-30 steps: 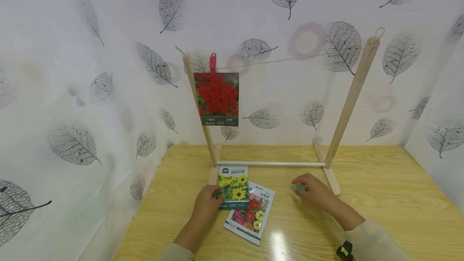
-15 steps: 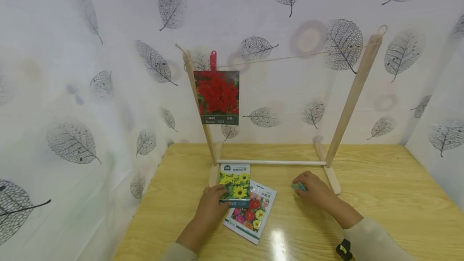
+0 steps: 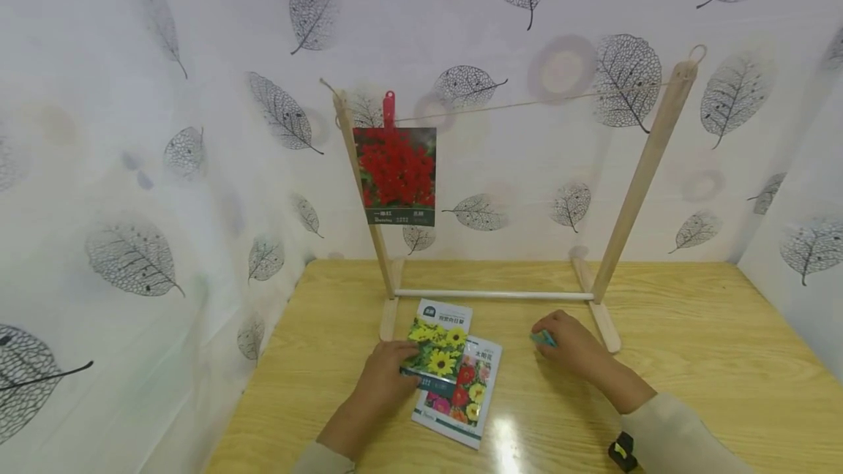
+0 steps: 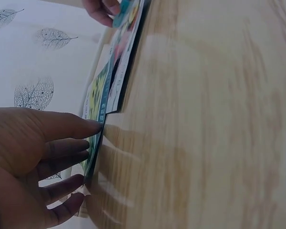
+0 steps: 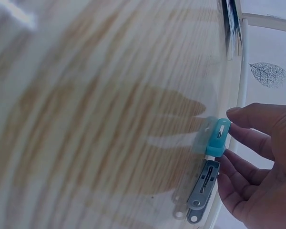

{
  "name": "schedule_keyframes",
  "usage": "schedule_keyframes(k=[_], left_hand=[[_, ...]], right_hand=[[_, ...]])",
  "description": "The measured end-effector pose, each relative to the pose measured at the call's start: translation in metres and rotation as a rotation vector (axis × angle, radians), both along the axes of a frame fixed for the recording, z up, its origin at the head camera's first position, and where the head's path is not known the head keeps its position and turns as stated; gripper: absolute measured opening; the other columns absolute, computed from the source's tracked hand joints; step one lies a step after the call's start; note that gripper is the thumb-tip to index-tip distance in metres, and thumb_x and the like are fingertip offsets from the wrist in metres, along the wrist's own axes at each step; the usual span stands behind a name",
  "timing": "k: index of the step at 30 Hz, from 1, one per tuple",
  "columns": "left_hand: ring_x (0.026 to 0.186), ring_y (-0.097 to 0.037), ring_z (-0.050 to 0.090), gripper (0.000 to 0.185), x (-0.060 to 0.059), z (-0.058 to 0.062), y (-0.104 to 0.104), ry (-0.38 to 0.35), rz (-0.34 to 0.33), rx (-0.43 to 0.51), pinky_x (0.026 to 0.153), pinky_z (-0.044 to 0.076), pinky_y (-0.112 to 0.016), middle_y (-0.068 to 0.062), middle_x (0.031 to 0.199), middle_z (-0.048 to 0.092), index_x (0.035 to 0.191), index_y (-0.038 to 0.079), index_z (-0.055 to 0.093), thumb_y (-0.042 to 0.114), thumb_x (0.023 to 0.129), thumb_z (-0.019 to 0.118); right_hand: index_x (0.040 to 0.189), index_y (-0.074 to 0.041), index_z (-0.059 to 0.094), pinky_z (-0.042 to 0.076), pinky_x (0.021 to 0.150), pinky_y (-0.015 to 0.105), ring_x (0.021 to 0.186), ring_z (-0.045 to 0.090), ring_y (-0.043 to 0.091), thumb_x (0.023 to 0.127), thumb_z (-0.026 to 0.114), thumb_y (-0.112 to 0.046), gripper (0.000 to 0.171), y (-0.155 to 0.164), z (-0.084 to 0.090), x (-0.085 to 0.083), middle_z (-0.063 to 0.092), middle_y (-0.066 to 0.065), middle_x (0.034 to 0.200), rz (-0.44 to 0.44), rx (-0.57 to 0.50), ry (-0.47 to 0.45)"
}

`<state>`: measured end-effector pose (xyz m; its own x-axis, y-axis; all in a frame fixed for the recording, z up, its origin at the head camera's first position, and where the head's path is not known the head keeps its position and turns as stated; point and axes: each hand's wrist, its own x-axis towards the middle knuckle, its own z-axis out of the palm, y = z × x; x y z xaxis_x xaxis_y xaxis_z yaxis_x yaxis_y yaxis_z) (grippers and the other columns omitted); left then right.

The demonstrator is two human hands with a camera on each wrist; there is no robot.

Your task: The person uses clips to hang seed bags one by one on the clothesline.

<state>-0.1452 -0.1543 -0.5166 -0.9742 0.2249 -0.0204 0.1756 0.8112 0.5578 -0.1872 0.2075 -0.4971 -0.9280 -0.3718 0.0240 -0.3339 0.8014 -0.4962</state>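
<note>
The yellow flower packet (image 3: 440, 348) is lying on the table (image 3: 711, 357), a bit crooked and partly covering the pink flower packet (image 3: 466, 406). The left hand (image 3: 387, 375) is touching its near left corner, with the fingers spread, and I cannot tell if any are going under it. The packet is looking thin and shiny, so it is probably being light, a little bendy and slippy, and its edges or corners are seeming the best places to hold. The right hand (image 3: 571, 344) is pinching the teal clip (image 5: 218, 138) between thumb and fingers, down by the table. That clip is looking small, hard and springy, so its flat ends are seeming good for squeezing. The right wrist view is showing a grey clip (image 5: 203, 187) just beside it, which the hand is hiding in the head view. Only the head view is showing the whole red flower packet (image 3: 398, 180) hanging under the red clip (image 3: 389, 110) on the string (image 3: 527, 103).
</note>
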Motion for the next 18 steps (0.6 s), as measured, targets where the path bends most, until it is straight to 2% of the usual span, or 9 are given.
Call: schedule_keyframes(k=[3,6,12,18], left_hand=[[0.135,-0.034,0.049,0.044,0.000,0.001,0.000,-0.033,0.006,0.024,0.115,0.036,-0.057,-0.009,0.140,0.061,0.124,0.007,0.069,0.017,0.083,0.078],[0.134,-0.033,0.050,0.041,-0.001,-0.002,0.001,-0.028,0.024,0.029,0.114,0.036,-0.057,-0.007,0.138,0.062,0.122,0.009,0.070,0.023,0.084,0.079],[0.125,-0.031,0.056,0.041,-0.004,-0.007,0.008,0.045,0.057,-0.027,0.107,0.042,-0.055,-0.006,0.128,0.066,0.113,0.011,0.073,0.037,0.084,0.080],[0.114,-0.030,0.059,0.041,-0.004,-0.002,0.014,0.087,0.068,-0.092,0.098,0.047,-0.052,-0.008,0.120,0.064,0.108,0.008,0.073,0.039,0.083,0.081]], right_hand=[[0.114,-0.004,0.070,0.055,0.085,0.049,0.104,0.062,0.035,0.091,0.073,-0.011,0.024,-0.001,0.000,-0.001,0.062,0.019,0.118,-0.011,0.010,-0.006],[0.113,-0.005,0.070,0.056,0.084,0.048,0.103,0.062,0.035,0.090,0.074,-0.011,0.024,-0.001,-0.002,-0.002,0.062,0.019,0.116,-0.012,0.022,0.003],[0.110,-0.007,0.071,0.055,0.083,0.048,0.100,0.063,0.033,0.089,0.075,-0.011,0.022,-0.002,-0.004,-0.002,0.063,0.017,0.114,-0.020,0.031,0.013],[0.110,-0.007,0.071,0.056,0.080,0.046,0.097,0.063,0.031,0.088,0.076,-0.010,0.023,-0.002,-0.007,-0.002,0.063,0.015,0.111,-0.021,0.034,0.039]])
